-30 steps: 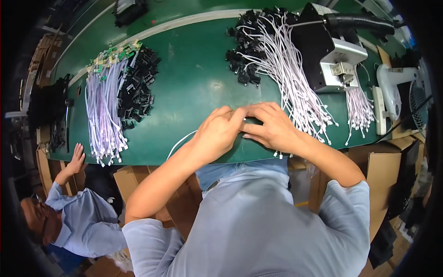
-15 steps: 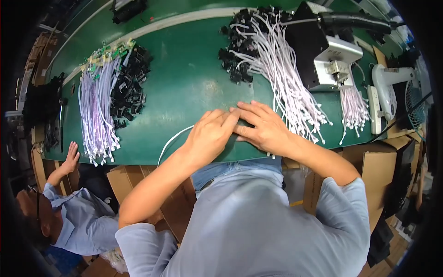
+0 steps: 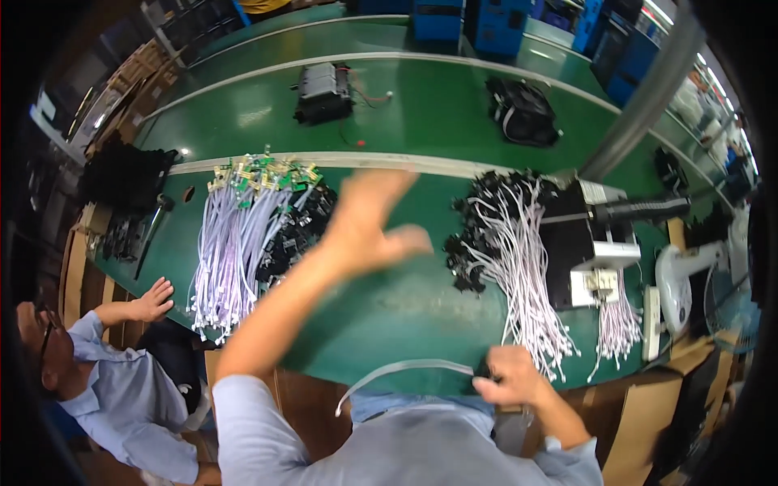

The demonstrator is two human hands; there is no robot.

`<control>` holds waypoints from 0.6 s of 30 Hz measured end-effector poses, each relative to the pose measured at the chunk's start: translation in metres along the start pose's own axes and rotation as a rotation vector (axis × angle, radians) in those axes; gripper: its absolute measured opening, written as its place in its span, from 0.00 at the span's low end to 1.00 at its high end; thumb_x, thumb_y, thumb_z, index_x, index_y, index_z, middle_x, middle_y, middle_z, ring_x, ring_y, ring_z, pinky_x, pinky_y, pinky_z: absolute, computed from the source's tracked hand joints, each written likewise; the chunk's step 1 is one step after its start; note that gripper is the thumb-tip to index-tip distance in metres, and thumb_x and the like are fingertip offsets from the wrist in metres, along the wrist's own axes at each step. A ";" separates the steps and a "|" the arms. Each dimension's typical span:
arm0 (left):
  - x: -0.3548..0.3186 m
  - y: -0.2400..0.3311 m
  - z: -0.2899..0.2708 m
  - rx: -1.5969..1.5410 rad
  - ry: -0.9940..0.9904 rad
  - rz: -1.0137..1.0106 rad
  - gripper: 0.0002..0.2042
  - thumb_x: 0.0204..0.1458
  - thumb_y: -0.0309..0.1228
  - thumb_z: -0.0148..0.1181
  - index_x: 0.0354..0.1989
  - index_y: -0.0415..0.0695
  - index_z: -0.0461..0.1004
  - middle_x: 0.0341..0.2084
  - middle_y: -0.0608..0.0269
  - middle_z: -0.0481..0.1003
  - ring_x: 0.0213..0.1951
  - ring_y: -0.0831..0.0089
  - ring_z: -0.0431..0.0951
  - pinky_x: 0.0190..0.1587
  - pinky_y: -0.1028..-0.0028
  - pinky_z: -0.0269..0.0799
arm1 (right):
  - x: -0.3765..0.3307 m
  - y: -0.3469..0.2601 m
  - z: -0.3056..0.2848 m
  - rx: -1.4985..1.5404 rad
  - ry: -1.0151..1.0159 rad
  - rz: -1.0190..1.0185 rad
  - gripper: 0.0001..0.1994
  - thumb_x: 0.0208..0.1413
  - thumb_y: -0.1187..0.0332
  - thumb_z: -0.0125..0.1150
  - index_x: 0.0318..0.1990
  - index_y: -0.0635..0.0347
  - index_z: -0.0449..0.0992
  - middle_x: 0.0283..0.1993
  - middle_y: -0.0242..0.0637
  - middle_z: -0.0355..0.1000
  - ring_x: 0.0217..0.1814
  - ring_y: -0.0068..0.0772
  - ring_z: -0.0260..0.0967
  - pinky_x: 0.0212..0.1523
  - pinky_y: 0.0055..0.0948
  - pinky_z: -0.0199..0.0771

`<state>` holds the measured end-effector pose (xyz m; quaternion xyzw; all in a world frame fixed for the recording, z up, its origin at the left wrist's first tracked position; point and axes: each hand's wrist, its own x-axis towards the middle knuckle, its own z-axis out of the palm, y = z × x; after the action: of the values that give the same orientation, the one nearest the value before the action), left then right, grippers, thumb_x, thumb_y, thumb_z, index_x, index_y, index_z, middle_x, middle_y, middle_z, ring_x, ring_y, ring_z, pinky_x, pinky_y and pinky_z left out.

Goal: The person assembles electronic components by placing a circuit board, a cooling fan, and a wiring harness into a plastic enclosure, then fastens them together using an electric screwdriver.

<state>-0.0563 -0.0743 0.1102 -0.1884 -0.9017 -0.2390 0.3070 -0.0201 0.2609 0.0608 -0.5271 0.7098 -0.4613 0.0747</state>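
Note:
My right hand [image 3: 515, 377] is closed at the near edge of the green table, gripping a small black plastic part [image 3: 484, 371]. A white cable [image 3: 405, 364] runs left from that part, arching to a loose white end. My left hand [image 3: 373, 223] is raised over the middle of the table, smeared by motion, thumb apart from the fingers and nothing visible in it. It is nearest a pile of black plastic parts [image 3: 296, 243] beside a bundle of white cables [image 3: 227, 251] tipped with small green boards [image 3: 267, 174]. My left forearm hides some of that pile.
To the right, white cables with black ends [image 3: 519, 251] lie next to a black-and-white machine [image 3: 571, 251]. A small cable bundle [image 3: 620, 324], a power strip [image 3: 651, 324] and a fan [image 3: 677, 275] stand beyond it. A co-worker's hand [image 3: 152, 300] rests on the left table edge.
My hands were together at the table's middle; they have parted. The left went up and forward, the right down and right with the black part and cable. The view has tilted up.

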 end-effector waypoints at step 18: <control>0.081 -0.325 -0.007 -0.893 0.211 -1.089 0.34 0.46 0.39 0.66 0.61 0.38 0.62 0.53 0.54 0.72 0.54 0.63 0.71 0.57 0.66 0.65 | 0.006 -0.026 -0.048 0.076 0.325 0.604 0.13 0.44 0.74 0.60 0.40 0.65 0.79 0.35 0.38 0.76 0.29 0.25 0.69 0.33 0.23 0.70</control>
<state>-0.2714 -0.3268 0.0647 0.2053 -0.6489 -0.7222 0.1233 -0.0331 0.2830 0.1093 -0.2096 0.8186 -0.5226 0.1133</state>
